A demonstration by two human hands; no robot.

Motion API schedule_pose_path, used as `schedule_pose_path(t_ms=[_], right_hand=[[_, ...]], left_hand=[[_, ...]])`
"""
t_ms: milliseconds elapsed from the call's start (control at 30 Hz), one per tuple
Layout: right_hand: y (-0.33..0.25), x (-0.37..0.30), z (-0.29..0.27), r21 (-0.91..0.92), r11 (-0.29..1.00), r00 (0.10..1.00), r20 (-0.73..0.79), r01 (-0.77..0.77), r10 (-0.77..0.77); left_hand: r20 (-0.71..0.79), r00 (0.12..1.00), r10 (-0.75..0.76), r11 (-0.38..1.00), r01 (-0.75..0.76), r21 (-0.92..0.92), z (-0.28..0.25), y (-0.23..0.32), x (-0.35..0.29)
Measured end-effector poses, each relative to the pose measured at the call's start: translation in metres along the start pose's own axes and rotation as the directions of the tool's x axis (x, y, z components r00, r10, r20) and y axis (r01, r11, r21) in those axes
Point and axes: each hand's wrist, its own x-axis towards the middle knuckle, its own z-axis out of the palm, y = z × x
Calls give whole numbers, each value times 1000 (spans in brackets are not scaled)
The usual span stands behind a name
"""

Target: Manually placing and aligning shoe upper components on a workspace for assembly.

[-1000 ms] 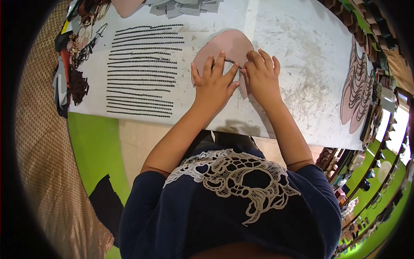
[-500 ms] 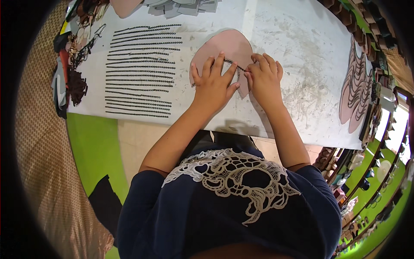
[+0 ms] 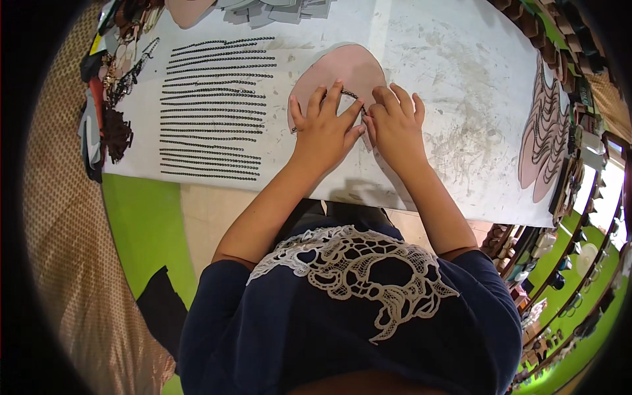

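Observation:
A pink, rounded flat piece (image 3: 349, 62) with a curved outline lies on the white table. A short dark beaded strip (image 3: 351, 94) runs in a curve across it, between my two hands. My left hand (image 3: 322, 131) rests flat on the piece with its fingers spread, the fingertips beside the strip. At the strip's right end, my right hand (image 3: 398, 128) has thumb and forefinger drawn together on it, its other fingers raised. Both hands hide the lower part of the piece and the strip's end.
Several dark beaded strips (image 3: 214, 102) lie in rows on the white table (image 3: 461, 191), at left. Pink pieces with wavy dark strips (image 3: 543, 138) lie at the right edge. Grey flat pieces (image 3: 273, 10) are stacked at the back; beads and cords (image 3: 122, 92) crowd the left corner.
My right hand has moved left, bringing the beaded strip's end down toward my left fingers on the pink piece. My left hand has stayed nearly still.

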Motion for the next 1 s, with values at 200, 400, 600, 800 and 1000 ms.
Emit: schedule_pose_path(t_ms=[200, 400, 600, 800, 1000], right_hand=[[0, -1, -3, -6, 1000, 1000, 15, -26, 27], [3, -4, -6, 77, 994, 996, 52, -73, 69], [9, -6, -6, 59, 995, 997, 29, -75, 74], [7, -6, -10, 61, 997, 999, 27, -39, 38], [3, -8, -9, 72, 997, 1000, 13, 18, -19]], left_hand=[[-34, 996, 77, 992, -73, 103, -2, 0, -2], [-56, 994, 91, 974, -77, 214, 2, 8, -7], [16, 1000, -19, 999, 20, -41, -5, 1, -4], [-14, 998, 64, 997, -64, -36, -8, -2, -4], [-29, 995, 100, 995, -99, 28, -4, -4, -6]])
